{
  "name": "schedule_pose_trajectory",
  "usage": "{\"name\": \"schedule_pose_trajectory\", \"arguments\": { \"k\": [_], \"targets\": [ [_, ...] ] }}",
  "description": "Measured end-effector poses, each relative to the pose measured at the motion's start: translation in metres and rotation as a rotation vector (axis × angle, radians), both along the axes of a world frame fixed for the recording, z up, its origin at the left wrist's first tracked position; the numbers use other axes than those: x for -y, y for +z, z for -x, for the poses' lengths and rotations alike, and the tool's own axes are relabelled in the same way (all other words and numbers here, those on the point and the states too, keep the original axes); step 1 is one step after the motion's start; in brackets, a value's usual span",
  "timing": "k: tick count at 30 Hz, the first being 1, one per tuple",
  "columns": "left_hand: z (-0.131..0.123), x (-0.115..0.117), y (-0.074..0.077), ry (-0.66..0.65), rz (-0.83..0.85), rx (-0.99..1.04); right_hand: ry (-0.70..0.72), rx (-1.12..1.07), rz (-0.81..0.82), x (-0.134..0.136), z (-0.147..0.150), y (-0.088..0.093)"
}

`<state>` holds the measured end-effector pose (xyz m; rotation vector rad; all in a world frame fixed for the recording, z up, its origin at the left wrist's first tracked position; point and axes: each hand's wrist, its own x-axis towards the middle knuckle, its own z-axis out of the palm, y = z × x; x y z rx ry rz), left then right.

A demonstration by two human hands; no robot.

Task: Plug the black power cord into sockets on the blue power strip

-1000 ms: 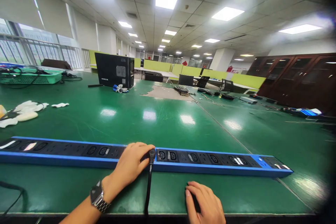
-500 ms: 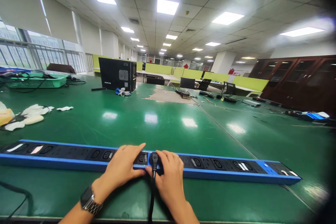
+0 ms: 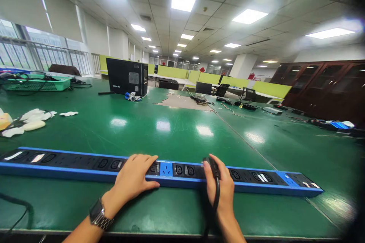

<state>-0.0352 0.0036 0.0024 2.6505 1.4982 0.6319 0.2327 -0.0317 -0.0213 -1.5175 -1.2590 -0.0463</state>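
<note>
A long blue power strip with black sockets lies across the near edge of the green table. My left hand, with a wristwatch on its wrist, rests flat on the strip near its middle and holds it down. My right hand grips a black plug at the strip, right of the blue middle section. The plug's black cable runs down under my palm toward the table's front edge.
A black computer case stands far back at the left. A green basket with cables sits at the far left, white gloves nearer. Loose parts and cables lie at the back right, before dark wooden cabinets.
My right hand took the black plug out of the strip's middle and carried it to the right along the strip. My left hand stayed pressed on the strip.
</note>
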Motion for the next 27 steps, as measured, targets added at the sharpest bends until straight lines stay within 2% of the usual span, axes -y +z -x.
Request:
{"name": "schedule_pose_trajectory", "arguments": {
  "k": [2, 4, 8, 12, 17, 23, 27],
  "targets": [
    [-0.001, 0.000, -0.001, 0.003, -0.001, -0.006, -0.007, 0.063, 0.055, 0.001, -0.019, -0.007],
    [-0.001, -0.001, -0.002, 0.004, -0.014, -0.009, 0.008, 0.152, 0.069, 0.002, -0.026, -0.012],
    [0.001, -0.001, -0.005, -0.013, -0.047, -0.006, 0.037, 0.269, 0.043, 0.003, -0.022, -0.012],
    [0.001, 0.000, -0.004, -0.001, -0.032, -0.011, 0.101, 0.301, 0.093, 0.003, -0.024, -0.007],
    [-0.001, 0.001, 0.000, 0.014, 0.013, -0.015, 0.161, 0.334, 0.124, 0.007, -0.026, -0.010],
    [0.000, 0.002, -0.001, 0.000, -0.028, 0.007, 0.118, 0.396, 0.088, 0.008, -0.021, -0.014],
    [0.000, 0.002, -0.002, -0.005, -0.017, 0.004, 0.072, 0.492, 0.059, 0.018, -0.020, -0.026]
  ]
}}
